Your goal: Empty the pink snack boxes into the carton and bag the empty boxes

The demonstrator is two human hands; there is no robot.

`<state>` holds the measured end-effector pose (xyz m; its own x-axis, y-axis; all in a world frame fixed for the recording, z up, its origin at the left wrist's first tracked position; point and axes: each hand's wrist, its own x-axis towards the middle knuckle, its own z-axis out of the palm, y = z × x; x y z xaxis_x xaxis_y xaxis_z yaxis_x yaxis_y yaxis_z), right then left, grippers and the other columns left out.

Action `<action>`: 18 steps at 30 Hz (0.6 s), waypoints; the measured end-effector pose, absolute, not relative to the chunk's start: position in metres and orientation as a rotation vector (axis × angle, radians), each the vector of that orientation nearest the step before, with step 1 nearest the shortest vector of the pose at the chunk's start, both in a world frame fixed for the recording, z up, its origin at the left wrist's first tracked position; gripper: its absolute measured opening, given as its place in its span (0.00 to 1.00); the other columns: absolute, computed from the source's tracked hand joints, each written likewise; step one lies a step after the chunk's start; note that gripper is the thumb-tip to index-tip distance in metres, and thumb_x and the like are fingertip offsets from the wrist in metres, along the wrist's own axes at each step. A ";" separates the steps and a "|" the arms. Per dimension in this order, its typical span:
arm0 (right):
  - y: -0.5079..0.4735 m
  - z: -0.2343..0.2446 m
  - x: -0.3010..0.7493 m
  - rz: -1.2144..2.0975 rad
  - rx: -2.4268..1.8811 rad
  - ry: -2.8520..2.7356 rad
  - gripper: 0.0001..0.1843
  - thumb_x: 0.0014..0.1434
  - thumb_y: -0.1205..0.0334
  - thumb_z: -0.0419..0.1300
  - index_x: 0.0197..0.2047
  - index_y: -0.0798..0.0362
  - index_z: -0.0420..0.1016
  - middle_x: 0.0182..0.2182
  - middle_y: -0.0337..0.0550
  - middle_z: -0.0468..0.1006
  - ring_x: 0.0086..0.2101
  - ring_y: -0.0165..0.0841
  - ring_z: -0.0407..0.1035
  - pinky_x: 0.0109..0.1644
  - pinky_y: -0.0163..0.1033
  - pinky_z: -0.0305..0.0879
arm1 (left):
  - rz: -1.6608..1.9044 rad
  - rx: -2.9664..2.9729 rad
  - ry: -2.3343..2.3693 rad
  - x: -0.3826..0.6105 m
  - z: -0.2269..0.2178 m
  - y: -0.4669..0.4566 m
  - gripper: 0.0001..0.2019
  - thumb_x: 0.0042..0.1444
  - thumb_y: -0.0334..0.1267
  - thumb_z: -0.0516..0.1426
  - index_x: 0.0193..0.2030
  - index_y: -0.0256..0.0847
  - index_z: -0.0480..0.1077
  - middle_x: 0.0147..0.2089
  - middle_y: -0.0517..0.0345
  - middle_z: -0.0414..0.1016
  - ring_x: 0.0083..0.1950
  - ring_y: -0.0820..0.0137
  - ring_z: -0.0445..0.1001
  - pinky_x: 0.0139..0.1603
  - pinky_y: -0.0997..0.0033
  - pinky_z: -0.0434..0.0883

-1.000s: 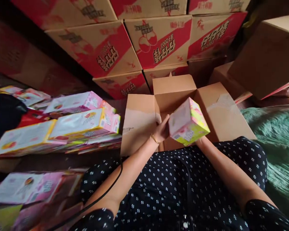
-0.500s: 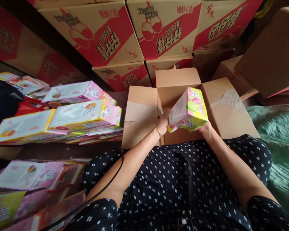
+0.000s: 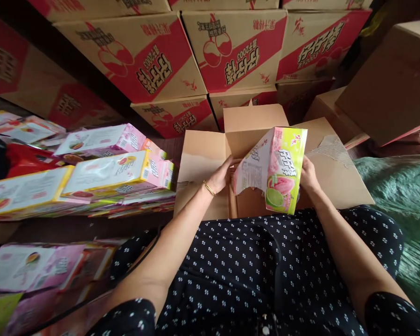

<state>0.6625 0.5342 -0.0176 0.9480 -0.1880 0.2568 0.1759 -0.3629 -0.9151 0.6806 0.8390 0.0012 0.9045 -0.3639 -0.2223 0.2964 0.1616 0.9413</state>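
Above an open cardboard carton, a green, pink and white candy box with fruit pictures is tilted, its printed end facing me. My right hand grips it at the right, with the fingers partly hidden behind it. At the box's left end is my left hand, with a gold bracelet on the wrist. Its fingers reach out against that end, and their tips are partly hidden. The carton stands before my lap with its flaps folded outward.
Rows of red-printed cartons are stacked behind. Several candy boxes lie piled at the left, with more boxes at the lower left. A plain brown carton and a green plastic-like bundle are at the right.
The candy box has turned so that its printed end shows larger and more upright. My left hand has shifted left, and my right hand has moved up along the box's right side.
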 end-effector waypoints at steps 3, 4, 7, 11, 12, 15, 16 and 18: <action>0.549 -0.022 0.663 -0.255 -1.951 0.036 0.15 0.60 0.49 0.53 0.28 0.50 0.61 0.27 0.41 0.72 0.30 0.33 0.62 0.35 0.38 0.58 | -0.536 1.302 -0.013 0.678 -0.001 0.826 0.37 0.37 0.71 0.72 0.41 0.38 0.80 0.40 0.45 0.83 0.49 0.52 0.80 0.49 0.57 0.74; 0.551 -0.025 0.664 -0.245 -1.994 0.083 0.15 0.61 0.50 0.53 0.27 0.49 0.60 0.26 0.41 0.71 0.29 0.33 0.61 0.34 0.38 0.56 | -0.530 1.301 0.005 0.676 -0.001 0.824 0.36 0.37 0.69 0.74 0.40 0.38 0.80 0.39 0.44 0.83 0.49 0.52 0.80 0.50 0.55 0.74; 0.548 -0.031 0.669 -0.333 -2.145 0.210 0.16 0.62 0.53 0.54 0.25 0.49 0.59 0.25 0.41 0.70 0.28 0.32 0.59 0.35 0.39 0.52 | -0.478 1.316 0.033 0.672 0.004 0.826 0.34 0.37 0.63 0.76 0.40 0.35 0.79 0.37 0.45 0.82 0.46 0.52 0.80 0.49 0.54 0.75; 0.536 -0.031 0.677 -0.474 -2.227 0.253 0.16 0.62 0.56 0.55 0.25 0.50 0.59 0.24 0.42 0.71 0.27 0.32 0.59 0.35 0.38 0.51 | -0.407 1.392 -0.034 0.668 0.024 0.835 0.34 0.36 0.61 0.77 0.38 0.33 0.78 0.35 0.48 0.81 0.41 0.58 0.79 0.44 0.59 0.75; 0.534 -0.031 0.679 -0.494 -2.238 0.253 0.15 0.62 0.57 0.55 0.25 0.50 0.60 0.25 0.42 0.72 0.27 0.32 0.59 0.35 0.38 0.51 | -0.383 1.424 -0.053 0.668 0.028 0.837 0.34 0.36 0.62 0.77 0.36 0.33 0.78 0.35 0.49 0.81 0.39 0.60 0.79 0.43 0.60 0.74; 0.534 -0.031 0.680 -0.505 -2.297 0.305 0.14 0.63 0.59 0.55 0.25 0.51 0.63 0.26 0.43 0.74 0.27 0.32 0.58 0.35 0.39 0.48 | -0.342 1.510 -0.074 0.668 0.034 0.841 0.33 0.39 0.64 0.75 0.34 0.33 0.77 0.35 0.49 0.80 0.37 0.63 0.77 0.39 0.64 0.73; 0.535 -0.031 0.680 -0.514 -2.318 0.333 0.14 0.64 0.59 0.55 0.25 0.51 0.65 0.26 0.43 0.74 0.27 0.31 0.57 0.35 0.39 0.47 | -0.338 1.526 -0.074 0.669 0.033 0.842 0.33 0.39 0.64 0.75 0.34 0.33 0.77 0.35 0.50 0.80 0.37 0.63 0.78 0.39 0.64 0.73; 0.537 -0.030 0.678 -0.527 -2.353 0.371 0.14 0.65 0.59 0.55 0.27 0.52 0.68 0.28 0.44 0.75 0.27 0.31 0.57 0.35 0.39 0.46 | -0.339 1.527 -0.086 0.671 0.029 0.845 0.32 0.40 0.64 0.75 0.35 0.34 0.77 0.36 0.50 0.80 0.39 0.62 0.78 0.39 0.64 0.73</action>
